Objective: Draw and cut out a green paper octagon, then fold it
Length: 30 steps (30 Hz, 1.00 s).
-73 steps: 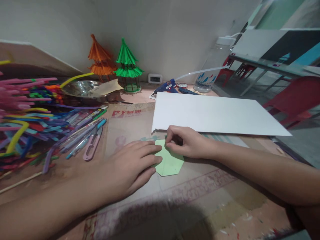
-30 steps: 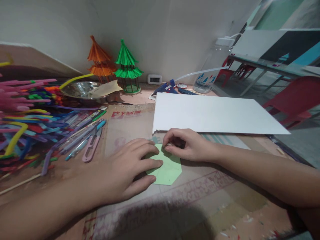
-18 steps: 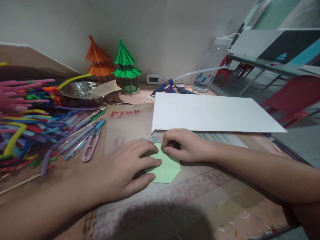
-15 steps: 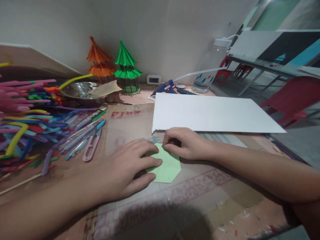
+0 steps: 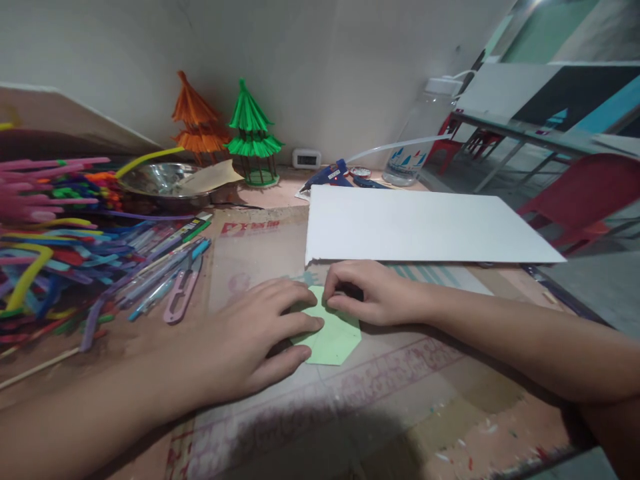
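Note:
A light green paper piece [image 5: 337, 337] with angled corners lies flat on the plastic-covered table mat [image 5: 400, 380]. My left hand [image 5: 273, 327] rests over its left side, fingers spread, with fingertips on the paper. At the paper's upper edge, my right hand [image 5: 360, 293] is curled, thumb and index finger closed together; whatever they pinch is too small to make out. Just behind my right hand lies a white board [image 5: 425, 227].
Pipe cleaners [image 5: 45, 260], pens and pink snips [image 5: 183, 293] lie at left. Behind stand a metal bowl [image 5: 155, 183], orange [image 5: 195, 120] and green [image 5: 253, 127] pagoda models, a glue gun [image 5: 330, 175] and a bottle [image 5: 417, 133]. Red chair [image 5: 590, 193] at right.
My right hand has shifted very slightly down and left at the paper's upper edge. My left hand and the green paper have stayed in place.

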Each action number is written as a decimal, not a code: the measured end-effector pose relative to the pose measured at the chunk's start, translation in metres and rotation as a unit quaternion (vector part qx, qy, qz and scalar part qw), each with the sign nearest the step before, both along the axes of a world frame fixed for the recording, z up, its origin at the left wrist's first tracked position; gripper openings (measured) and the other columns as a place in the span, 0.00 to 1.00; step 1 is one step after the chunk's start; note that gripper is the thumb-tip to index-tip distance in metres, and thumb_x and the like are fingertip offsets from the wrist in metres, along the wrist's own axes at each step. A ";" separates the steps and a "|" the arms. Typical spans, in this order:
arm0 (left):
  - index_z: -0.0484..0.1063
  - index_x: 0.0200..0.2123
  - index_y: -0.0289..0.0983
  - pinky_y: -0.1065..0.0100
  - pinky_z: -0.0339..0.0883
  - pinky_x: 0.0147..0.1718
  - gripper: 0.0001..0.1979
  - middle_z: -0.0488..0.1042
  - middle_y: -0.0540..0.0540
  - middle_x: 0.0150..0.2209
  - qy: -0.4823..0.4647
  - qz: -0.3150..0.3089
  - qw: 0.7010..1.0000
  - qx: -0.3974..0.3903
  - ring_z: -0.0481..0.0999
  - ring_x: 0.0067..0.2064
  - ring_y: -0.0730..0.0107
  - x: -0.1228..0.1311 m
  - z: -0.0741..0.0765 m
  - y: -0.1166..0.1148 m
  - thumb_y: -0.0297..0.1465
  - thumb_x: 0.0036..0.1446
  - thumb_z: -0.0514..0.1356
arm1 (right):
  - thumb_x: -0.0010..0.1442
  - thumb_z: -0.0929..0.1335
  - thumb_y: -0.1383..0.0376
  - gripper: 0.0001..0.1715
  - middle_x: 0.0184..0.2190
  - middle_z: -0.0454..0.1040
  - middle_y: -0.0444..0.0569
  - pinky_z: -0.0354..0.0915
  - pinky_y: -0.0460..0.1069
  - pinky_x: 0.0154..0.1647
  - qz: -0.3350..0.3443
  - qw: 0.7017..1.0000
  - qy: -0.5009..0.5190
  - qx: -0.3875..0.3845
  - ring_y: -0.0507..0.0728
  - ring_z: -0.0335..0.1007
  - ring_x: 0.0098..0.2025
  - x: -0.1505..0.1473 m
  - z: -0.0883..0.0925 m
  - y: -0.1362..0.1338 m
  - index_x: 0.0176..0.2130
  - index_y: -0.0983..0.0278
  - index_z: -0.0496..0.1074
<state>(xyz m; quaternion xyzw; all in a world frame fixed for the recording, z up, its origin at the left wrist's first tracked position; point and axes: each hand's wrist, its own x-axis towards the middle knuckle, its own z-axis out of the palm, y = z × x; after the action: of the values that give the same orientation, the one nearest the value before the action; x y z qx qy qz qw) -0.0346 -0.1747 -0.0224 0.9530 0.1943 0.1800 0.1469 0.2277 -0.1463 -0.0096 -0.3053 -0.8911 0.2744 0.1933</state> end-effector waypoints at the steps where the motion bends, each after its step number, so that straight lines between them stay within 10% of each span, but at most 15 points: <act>1: 0.75 0.53 0.40 0.50 0.68 0.59 0.12 0.73 0.38 0.55 0.002 -0.001 1.000 -0.001 0.72 0.59 0.51 0.000 0.000 0.000 0.31 0.68 0.58 | 0.65 0.67 0.66 0.05 0.31 0.75 0.47 0.61 0.48 0.33 0.003 1.000 -0.009 0.019 0.53 0.67 0.31 0.000 0.000 0.000 0.37 0.65 0.72; 19: 0.74 0.53 0.40 0.47 0.67 0.58 0.12 0.71 0.38 0.55 0.012 0.002 1.000 -0.013 0.71 0.60 0.50 0.000 0.001 -0.001 0.31 0.69 0.56 | 0.64 0.67 0.67 0.03 0.30 0.73 0.46 0.59 0.47 0.32 -0.019 1.000 0.002 0.013 0.52 0.66 0.30 0.001 -0.001 0.000 0.36 0.64 0.70; 26: 0.74 0.54 0.41 0.46 0.67 0.59 0.12 0.71 0.38 0.57 0.014 0.006 1.000 -0.004 0.69 0.61 0.49 0.000 -0.001 -0.002 0.32 0.70 0.56 | 0.64 0.66 0.64 0.05 0.27 0.69 0.41 0.58 0.46 0.28 -0.123 0.987 0.098 -0.035 0.50 0.61 0.27 0.003 -0.003 0.003 0.35 0.62 0.66; 30: 0.73 0.54 0.40 0.46 0.67 0.59 0.13 0.71 0.38 0.56 0.016 0.004 1.000 -0.004 0.70 0.61 0.50 0.000 0.000 -0.001 0.31 0.70 0.56 | 0.64 0.68 0.64 0.05 0.28 0.72 0.43 0.58 0.47 0.30 -0.057 0.997 0.046 -0.031 0.50 0.63 0.28 0.003 -0.002 0.001 0.36 0.63 0.69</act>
<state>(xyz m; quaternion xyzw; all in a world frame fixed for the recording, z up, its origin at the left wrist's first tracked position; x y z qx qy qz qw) -0.0345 -0.1758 -0.0220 0.9544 0.2014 0.1647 0.1467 0.2306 -0.1448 -0.0112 -0.3482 -0.8537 0.3041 0.2398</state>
